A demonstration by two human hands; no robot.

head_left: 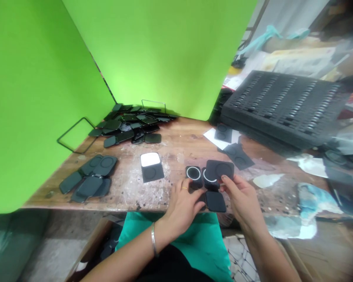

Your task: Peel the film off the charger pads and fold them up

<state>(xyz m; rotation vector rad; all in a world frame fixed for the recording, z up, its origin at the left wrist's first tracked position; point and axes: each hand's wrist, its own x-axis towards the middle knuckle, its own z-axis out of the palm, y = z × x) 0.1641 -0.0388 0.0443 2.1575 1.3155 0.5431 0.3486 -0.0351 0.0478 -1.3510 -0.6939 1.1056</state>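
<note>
Black clothing (170, 268) lies nearest you as the fingers (228, 182) of your right hand (243, 194) pinch a dark card (216, 169) over one ringed pad (209, 181) on the worktop (178, 137), your left hand (182, 200) possibly steadying, its grip unclear, seemingly a positioning step calling for careful edge alignment.

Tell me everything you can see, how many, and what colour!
panels: two, bright green, left and back
table: one, brown, middle
piled pads: many, dark, back left
front pads: several, dark grey, front left
wire frames: two, dark, by panels
white-topped card: one, white and dark, middle
ringed pads: two, black with white rings, front middle
plain pad: one, black, front edge
loose cards: a few, dark, right of middle
tray: one, black, right
scraps: several, white and blue, right
green cloth: one, green, lap
far-right clutter: too blurred to count
held card: one, dark, right hand
bangle: one, silver, left wrist
hands: two, bare; left hand at ringed pads
</note>
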